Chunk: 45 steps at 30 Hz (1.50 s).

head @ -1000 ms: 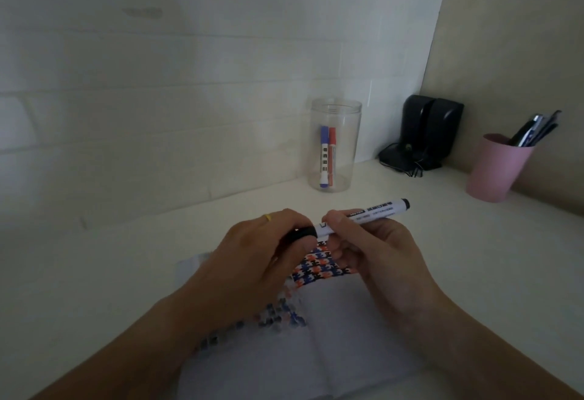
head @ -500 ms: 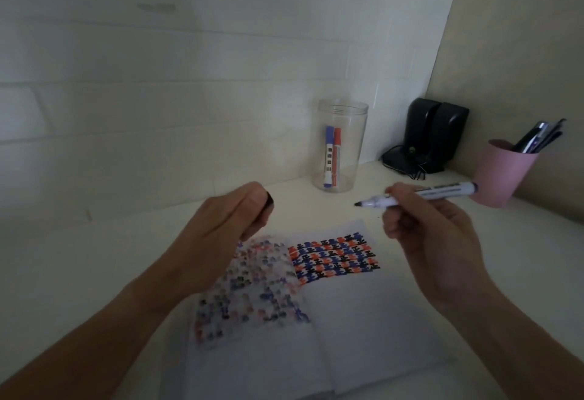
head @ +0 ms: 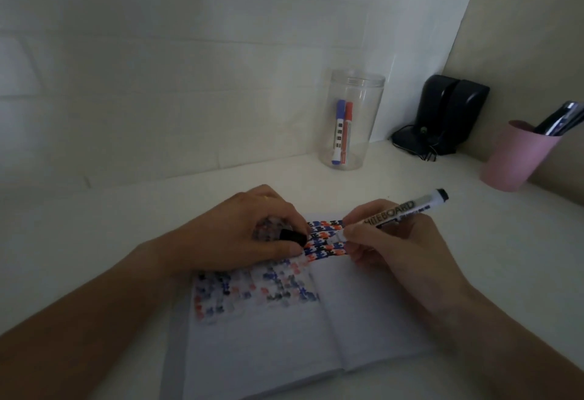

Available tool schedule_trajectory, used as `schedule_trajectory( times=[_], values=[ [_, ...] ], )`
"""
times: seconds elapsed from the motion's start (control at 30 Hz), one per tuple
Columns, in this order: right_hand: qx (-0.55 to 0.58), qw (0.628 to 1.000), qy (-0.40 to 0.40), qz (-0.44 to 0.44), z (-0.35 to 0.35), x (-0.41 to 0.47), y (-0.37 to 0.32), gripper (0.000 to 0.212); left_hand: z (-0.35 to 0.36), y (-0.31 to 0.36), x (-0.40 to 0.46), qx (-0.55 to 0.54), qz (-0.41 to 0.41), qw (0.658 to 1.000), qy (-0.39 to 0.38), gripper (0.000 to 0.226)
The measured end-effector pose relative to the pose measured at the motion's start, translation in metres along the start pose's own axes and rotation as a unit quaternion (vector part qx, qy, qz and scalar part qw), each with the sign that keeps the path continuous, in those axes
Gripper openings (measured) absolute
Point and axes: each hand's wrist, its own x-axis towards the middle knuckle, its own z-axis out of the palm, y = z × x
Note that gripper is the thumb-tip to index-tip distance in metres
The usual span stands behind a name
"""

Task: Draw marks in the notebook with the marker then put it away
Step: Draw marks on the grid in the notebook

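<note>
Right hand (head: 388, 241): grip clamped on white whiteboard marker with black end (head: 395, 214), tip down on the upper right page of the open white lined notebook (head: 284, 320), among the red, blue and black marks. Left hand (head: 252, 235): grip closed on the black marker cap (head: 292, 236), resting on notebook's upper left page. Notebook lies flat on white worktop (head: 94, 241). Clear plastic jar (head: 352, 121) stands behind notebook.
</note>
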Motion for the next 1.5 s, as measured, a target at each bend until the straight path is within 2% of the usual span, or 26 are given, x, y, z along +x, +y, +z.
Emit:
schedule_trajectory(
  times=[0.27, 0.73, 1.33, 1.5],
  values=[
    [-0.077, 0.997, -0.015, -0.022, 0.009, -0.002, 0.009, 0.011, 0.001, -0.008, 0.006, 0.015, 0.022, 0.999, -0.033, 0.024],
    [-0.140, 0.989, -0.008, -0.034, 0.008, -0.004, 0.015, 0.006, 0.000, -0.009, 0.005, 0.010, 0.026, 0.999, -0.028, 0.024],
    [-0.135, 0.990, -0.001, -0.036, 0.006, -0.004, 0.016, 0.009, 0.001, -0.008, 0.004, 0.015, 0.023, 0.999, -0.029, 0.027],
    [-0.128, 0.990, -0.021, -0.047, 0.007, -0.006, 0.013, 0.010, 0.000, -0.007, 0.005, 0.015, 0.026, 0.999, -0.026, 0.027]
  ],
)
